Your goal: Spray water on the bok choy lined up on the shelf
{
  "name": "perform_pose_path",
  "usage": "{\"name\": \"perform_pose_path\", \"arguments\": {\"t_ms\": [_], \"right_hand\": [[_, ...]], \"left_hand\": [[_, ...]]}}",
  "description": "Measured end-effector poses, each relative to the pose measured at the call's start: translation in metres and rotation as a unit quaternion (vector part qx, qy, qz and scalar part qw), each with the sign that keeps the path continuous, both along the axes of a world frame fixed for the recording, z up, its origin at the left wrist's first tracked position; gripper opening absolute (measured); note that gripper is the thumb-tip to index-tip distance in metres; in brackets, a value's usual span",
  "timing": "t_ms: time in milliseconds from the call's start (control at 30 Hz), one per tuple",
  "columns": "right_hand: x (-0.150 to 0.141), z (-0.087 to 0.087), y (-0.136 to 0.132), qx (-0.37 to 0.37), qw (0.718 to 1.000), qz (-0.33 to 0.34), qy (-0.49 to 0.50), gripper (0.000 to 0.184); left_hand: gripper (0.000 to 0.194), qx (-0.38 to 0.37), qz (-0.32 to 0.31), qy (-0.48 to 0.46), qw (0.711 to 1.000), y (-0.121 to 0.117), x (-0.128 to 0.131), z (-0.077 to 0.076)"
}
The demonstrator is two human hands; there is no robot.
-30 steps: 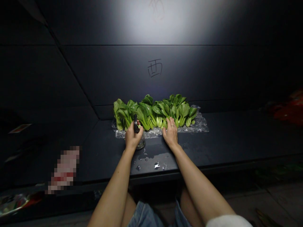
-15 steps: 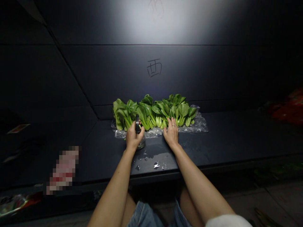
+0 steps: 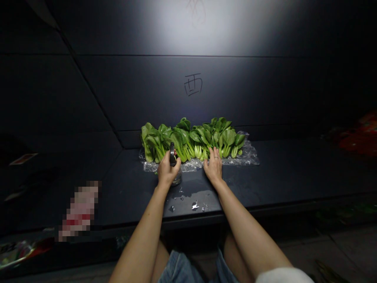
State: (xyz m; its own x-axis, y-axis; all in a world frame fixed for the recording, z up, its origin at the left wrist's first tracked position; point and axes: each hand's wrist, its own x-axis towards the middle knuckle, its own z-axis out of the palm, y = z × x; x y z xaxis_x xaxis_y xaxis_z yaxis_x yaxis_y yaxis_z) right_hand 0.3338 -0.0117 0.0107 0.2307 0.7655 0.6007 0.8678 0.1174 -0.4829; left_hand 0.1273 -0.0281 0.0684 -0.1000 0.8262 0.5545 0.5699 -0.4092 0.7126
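At seven o'clock, the left hand, gripping a spray bottle, edges towards three; the right hand (fingers extended) merely touches unmoved greens.

Faded blue denim shorts; plain white fabric sleeve, right side; thin metallic band ring on right hand; both forearms bare.

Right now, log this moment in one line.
left hand: holds spray bottle; right hand: at leafy greens; leafy greens: on plastic sheet
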Motion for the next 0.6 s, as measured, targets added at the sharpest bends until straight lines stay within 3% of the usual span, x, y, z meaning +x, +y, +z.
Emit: {"name": "perform_pose_path", "arguments": {"t_ms": [367, 600], "right_hand": [[0.0005, 0.0016, -0.0011, -0.022, 1.0, -0.009, -0.004, 0.058], [0.0046, 0.005, -0.0027, -0.023, 1.0, -0.015, 0.003, 0.059]], "left_hand": [[0.024, -0.018, -0.021, -0.043, 0.999, 0.0004, 0.0079, -0.0049], [0.03, -0.008, -0.038, -0.044, 0.998, 0.0024, 0.0087, -0.006]]}}
